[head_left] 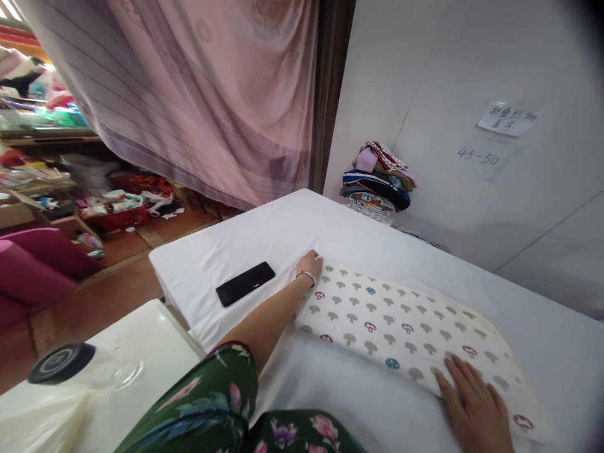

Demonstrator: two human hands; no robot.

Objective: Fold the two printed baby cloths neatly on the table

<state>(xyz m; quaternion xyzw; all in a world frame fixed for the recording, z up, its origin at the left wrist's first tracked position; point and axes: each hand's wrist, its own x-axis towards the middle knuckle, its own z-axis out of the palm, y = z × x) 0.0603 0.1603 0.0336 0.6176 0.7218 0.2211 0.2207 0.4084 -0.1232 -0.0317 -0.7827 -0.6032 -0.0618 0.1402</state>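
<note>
A cream cloth (389, 321) printed with grey, red and blue mushrooms lies in a long folded strip on the white-covered table (264, 226). At its far left corner my left hand (311, 264), with a bracelet at the wrist, is closed on the edge of the fabric. My right hand (476, 402) rests flat on the near right part of the cloth, fingers stretched out. The cloth's right end fades into blur. Left of my left forearm lies a black phone (245, 283), untouched.
A stack of folded clothes (377, 176) stands behind the table by the wall. Left of me, a white surface (151, 327) holds a clear jar with a black lid (61, 363). A pink curtain (226, 94) hangs behind; cluttered shelves (38, 138) are at far left.
</note>
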